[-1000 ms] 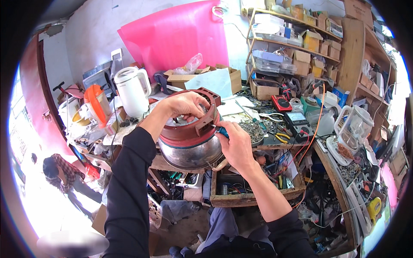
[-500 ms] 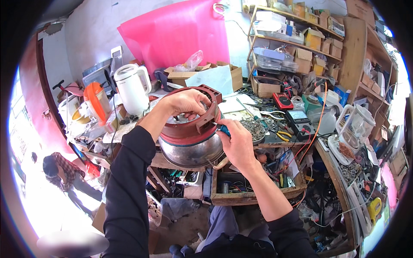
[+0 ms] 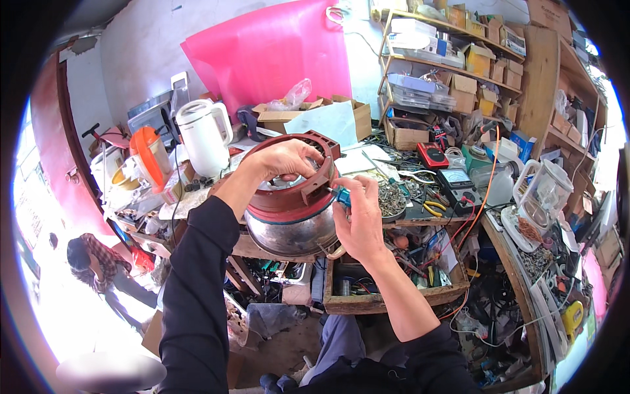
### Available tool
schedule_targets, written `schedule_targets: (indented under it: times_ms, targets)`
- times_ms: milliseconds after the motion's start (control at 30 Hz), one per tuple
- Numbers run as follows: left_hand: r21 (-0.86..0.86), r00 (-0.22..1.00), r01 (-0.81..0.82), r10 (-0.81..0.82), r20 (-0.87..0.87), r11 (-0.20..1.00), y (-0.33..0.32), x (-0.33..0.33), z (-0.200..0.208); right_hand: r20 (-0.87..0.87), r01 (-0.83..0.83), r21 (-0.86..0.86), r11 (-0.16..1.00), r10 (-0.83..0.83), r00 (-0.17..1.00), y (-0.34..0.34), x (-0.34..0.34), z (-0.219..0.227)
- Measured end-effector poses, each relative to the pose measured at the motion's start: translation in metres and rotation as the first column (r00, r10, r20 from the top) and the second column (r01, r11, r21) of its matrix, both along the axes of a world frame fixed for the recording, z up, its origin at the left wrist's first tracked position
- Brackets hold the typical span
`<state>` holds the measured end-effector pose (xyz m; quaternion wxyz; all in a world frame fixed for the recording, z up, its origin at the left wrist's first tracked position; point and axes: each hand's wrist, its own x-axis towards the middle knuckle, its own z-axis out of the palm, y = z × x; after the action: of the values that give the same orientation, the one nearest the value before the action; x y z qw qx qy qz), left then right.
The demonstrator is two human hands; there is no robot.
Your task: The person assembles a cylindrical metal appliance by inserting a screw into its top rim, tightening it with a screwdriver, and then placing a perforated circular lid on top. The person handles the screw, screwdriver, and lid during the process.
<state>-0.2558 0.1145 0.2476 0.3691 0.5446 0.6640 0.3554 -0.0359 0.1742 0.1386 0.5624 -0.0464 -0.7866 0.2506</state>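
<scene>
The blue-green screwdriver [image 3: 342,195] lay to the right of the red-brown ring [image 3: 316,186], its long axis running leftward and slightly upward from the right hand [image 3: 361,222] to the bracket on the ring's near right side. Its short bright shaft pointed at the bracket; whether the tip was seated there could not be told. The right hand was the nearer of the two hands to this point and held the handle in a narrow grip between thumb and fingers.

The left hand [image 3: 287,159] was located on the far side of the bracket, above the ring. Its fingers were bent over the opening and reached inside; whether they gripped anything could not be told.

The ring sat on top of the steel bowl [image 3: 289,235], between the two hands and below the left one. The bowl was positioned at the front edge of the worktop [image 3: 426,223], its underside lower in view than that edge; what supported it was hidden. The round tray of small metal parts [image 3: 392,199] stood near the same edge, just beyond the right hand
</scene>
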Motion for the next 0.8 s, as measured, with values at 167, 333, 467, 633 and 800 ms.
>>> schedule_targets:
  times_ms: [167,333,467,633,800]
  targets:
    - [0.002,1.000,0.018,-0.018,0.008,1.000,0.000,0.000,0.001,-0.054,0.032,0.096,0.995,-0.027,0.998,0.003,-0.005,-0.015]
    - [0.018,1.000,-0.011,0.011,-0.002,1.000,0.000,0.004,0.000,-0.048,0.058,-0.090,0.994,-0.062,0.997,0.001,-0.012,-0.019]
    - [0.007,0.999,-0.004,0.004,-0.051,1.000,0.001,-0.002,-0.001,0.030,0.082,-0.170,0.982,-0.078,0.996,-0.006,-0.009,-0.012]
    - [-0.008,0.999,-0.034,0.034,-0.024,0.999,0.001,0.002,0.001,-0.149,0.025,-0.086,0.996,-0.038,0.988,-0.004,-0.013,-0.018]
    - [-0.022,0.997,-0.070,0.069,-0.041,0.997,-0.002,0.003,0.000,-0.176,0.029,-0.066,0.997,-0.041,0.984,-0.004,-0.019,-0.019]
